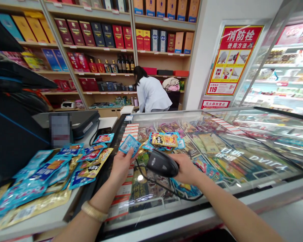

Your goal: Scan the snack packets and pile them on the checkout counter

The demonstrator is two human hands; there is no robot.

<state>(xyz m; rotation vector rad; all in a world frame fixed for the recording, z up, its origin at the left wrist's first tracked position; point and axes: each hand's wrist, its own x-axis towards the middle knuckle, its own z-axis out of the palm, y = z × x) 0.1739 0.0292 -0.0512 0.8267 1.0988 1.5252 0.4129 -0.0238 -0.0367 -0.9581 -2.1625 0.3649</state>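
My left hand (123,161) pinches a small blue snack packet (128,145), its printed back turned up. In my right hand (185,168) is a black handheld barcode scanner (163,164), its head pointing left toward the packet. The scanner's black cable (164,190) loops below it over the glass freezer lid. Just beyond the scanner, a small pile of blue and gold snack packets (164,139) lies on the glass. To the left, a larger heap of blue and gold packets (53,171) covers the counter. My right fingers are partly hidden behind the scanner's handle.
The glass-topped freezer (217,148) stretches away to the right, with packaged goods inside. A dark checkout machine (12,134) stands at far left. Beyond the freezer, a person (153,92) in a light shirt bends before shelves of boxes (101,33).
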